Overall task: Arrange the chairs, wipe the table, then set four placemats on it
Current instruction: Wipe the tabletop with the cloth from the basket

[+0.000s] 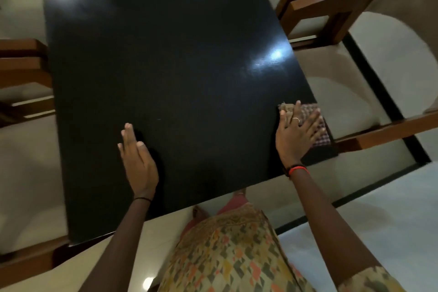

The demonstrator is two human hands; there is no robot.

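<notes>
A glossy black table (180, 59) fills the middle of the head view. A folded checked cloth (318, 125) lies at the table's near right edge. My right hand (295, 134) lies flat on that cloth, fingers spread and pressing down on it. My left hand (137, 156) rests flat on the bare tabletop near the front edge, fingers together, holding nothing. Wooden chairs with pale cushions stand around the table: one at the right (369, 111), one at the far right (331, 5), one at the left (23, 73). No placemats are in view.
Another chair's wooden frame (26, 261) shows at the lower left corner of the table. The pale tiled floor (369, 208) with a black strip runs to the right. My patterned dress (232, 253) is right against the table's front edge.
</notes>
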